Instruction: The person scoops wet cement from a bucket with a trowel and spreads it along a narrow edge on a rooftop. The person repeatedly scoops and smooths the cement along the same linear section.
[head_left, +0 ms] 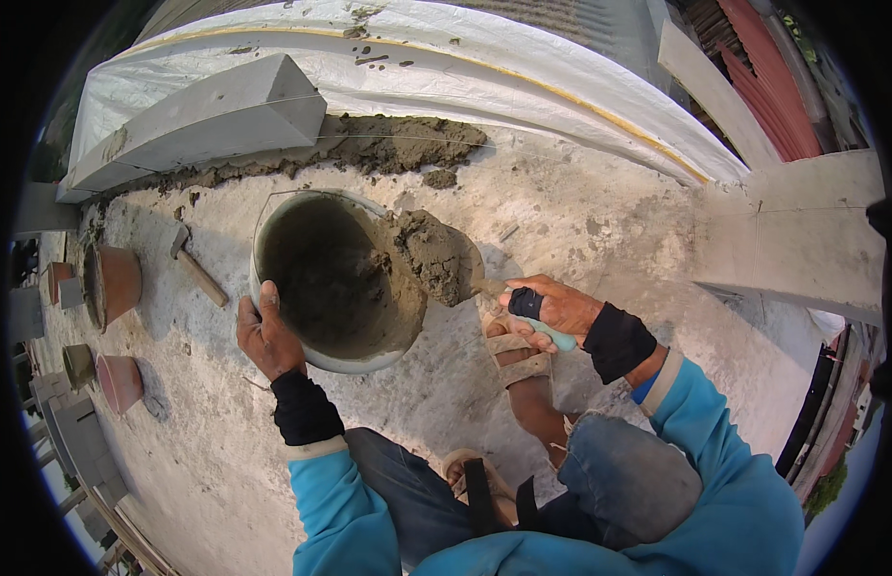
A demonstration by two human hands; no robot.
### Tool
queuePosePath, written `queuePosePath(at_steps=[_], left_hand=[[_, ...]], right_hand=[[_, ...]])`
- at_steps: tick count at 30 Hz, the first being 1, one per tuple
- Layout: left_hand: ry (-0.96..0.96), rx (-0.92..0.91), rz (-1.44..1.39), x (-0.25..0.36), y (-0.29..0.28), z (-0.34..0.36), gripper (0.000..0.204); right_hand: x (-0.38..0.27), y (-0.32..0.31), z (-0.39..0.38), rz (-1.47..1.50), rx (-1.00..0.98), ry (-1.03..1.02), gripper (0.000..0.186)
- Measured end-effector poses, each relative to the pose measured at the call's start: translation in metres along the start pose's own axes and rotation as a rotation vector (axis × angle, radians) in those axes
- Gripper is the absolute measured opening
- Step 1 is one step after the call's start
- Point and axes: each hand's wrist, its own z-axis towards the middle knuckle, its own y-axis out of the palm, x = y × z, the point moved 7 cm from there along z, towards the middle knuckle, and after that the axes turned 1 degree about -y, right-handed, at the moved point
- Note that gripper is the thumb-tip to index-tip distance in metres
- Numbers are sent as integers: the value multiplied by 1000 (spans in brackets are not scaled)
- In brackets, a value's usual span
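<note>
A round bucket [400, 338] with wet grey mortar [333, 278] inside leans toward me on the concrete floor. My left hand [269, 333] grips its near left rim, thumb up along the wall. In my right hand [553, 312] is a trowel [473, 252], held by its pale green handle with the fingers wrapped round it. A thick lump of mortar [428, 252] lies on the trowel blade, over the bucket's right rim. Beyond the bucket, a bed of mortar [398, 144] runs along the floor beside a grey block [211, 117].
A hammer [198, 267] lies left of the bucket. Farther left stand an orange bucket [116, 284], a pink bucket [119, 381] and stacked grey blocks [84, 442]. White sheeting [523, 67] lines the far edge, a thin string crosses above the mortar bed, and a concrete post [791, 230] stands at right.
</note>
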Motion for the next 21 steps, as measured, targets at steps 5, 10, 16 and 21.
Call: queuePosePath(at_steps=[5,10,16,21], left_hand=[[23,-22,72,0,-3,0,45],[49,-9,133,5,-2,1,47],[35,-31,95,6,2,0,48],[21,-45,67,7,7,2,45]], right_hand=[[-55,-27,-49,-302,323,-275,38],[-97,-49,-60,-308,460,-252,37],[-179,-73,-52,-800,617,-390,40],[-201,-65,-1,-2121,1044,-429,41]])
